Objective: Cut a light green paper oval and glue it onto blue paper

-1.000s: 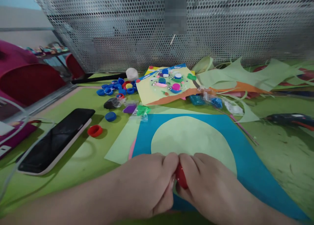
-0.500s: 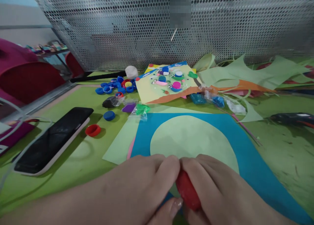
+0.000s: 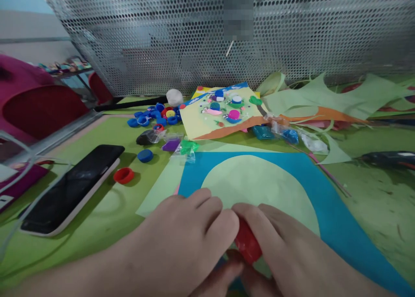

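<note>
Between my two hands is a small red packet point(image 3: 248, 241), with a shiny, wrapped look. My left hand point(image 3: 194, 236) has its fingers curled against the packet's left side, its thumb below. My right hand point(image 3: 285, 245) is wrapped round the packet from the right. Both hands are over a blue sheet point(image 3: 337, 215) that carries a large pale green rounded shape point(image 3: 256, 180). Left of the sheet are a red bottle cap point(image 3: 123, 175) and a blue cap point(image 3: 145, 155).
A phone point(image 3: 73, 189) with a white cable lies at left. Blue caps point(image 3: 142, 120), bagged clay point(image 3: 170, 144) and a decorated picture point(image 3: 201, 124) are further back. Paper scraps point(image 3: 350, 96) and a glue gun point(image 3: 389, 158) are at right, before a perforated metal panel point(image 3: 181, 42).
My left hand's knuckles have risen and its fingers have shifted on the red packet. The packet is a little higher and more of its shiny surface shows. The view has tilted slightly.
</note>
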{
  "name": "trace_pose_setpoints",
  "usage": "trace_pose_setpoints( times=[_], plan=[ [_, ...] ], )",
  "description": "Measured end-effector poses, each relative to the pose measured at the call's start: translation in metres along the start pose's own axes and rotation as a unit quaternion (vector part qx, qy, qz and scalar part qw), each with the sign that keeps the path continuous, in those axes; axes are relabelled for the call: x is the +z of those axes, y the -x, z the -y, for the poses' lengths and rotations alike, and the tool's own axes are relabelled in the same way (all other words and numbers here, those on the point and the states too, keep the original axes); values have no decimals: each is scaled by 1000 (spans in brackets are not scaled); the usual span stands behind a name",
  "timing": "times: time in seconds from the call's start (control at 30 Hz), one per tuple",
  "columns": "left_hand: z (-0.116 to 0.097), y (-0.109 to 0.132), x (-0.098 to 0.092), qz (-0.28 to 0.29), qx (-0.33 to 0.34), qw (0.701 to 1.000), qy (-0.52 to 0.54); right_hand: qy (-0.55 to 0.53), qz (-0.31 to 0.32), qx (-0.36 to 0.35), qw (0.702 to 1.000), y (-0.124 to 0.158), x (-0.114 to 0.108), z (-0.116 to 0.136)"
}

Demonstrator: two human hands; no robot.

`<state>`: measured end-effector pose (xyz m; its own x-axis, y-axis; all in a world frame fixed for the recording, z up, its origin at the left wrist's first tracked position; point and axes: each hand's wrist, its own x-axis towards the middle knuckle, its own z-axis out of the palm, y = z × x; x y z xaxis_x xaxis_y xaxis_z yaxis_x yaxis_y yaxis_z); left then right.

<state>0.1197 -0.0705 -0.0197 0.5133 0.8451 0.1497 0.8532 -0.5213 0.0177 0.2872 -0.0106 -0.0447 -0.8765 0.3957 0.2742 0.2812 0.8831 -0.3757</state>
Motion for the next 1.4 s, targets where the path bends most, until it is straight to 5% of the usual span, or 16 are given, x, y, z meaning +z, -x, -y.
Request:
trace_pose_setpoints(
  times=[0.13, 0.23, 0.43, 0.67, 0.8, 0.93, 1.1, 1.27, 1.4],
  plan=[
    [3, 3, 5, -45, 8, 996, -71, -180, 84, 117, 973, -2, 0, 0],
    [3, 6, 7, -48, 2, 996, -78, -266, 84, 159, 947, -4, -1, -1],
    [6, 7, 4, -76, -11, 996, -34, -124, 66, 85, 986, -7, 1, -7],
    [12, 9, 8, -69, -1, 998, -13, -160, 136, 134, 968, -11, -2, -7],
    [15, 6, 0, -102, -27, 991, 86, -288, 106, 157, 939, -13, -6, -5],
    [13, 4, -9, -82, -138, 951, 266, -383, 50, 120, 915, -13, -4, -1],
    [7, 10, -4, -60, -136, 944, 295, -312, -16, 122, 942, -11, -4, 2],
    [4, 13, -1, -152, -90, 980, 93, -176, -32, 26, 984, -11, -9, -5],
    [3, 10, 0, -153, -57, 986, 26, -56, -40, 34, 997, -14, -7, -6]
  ],
)
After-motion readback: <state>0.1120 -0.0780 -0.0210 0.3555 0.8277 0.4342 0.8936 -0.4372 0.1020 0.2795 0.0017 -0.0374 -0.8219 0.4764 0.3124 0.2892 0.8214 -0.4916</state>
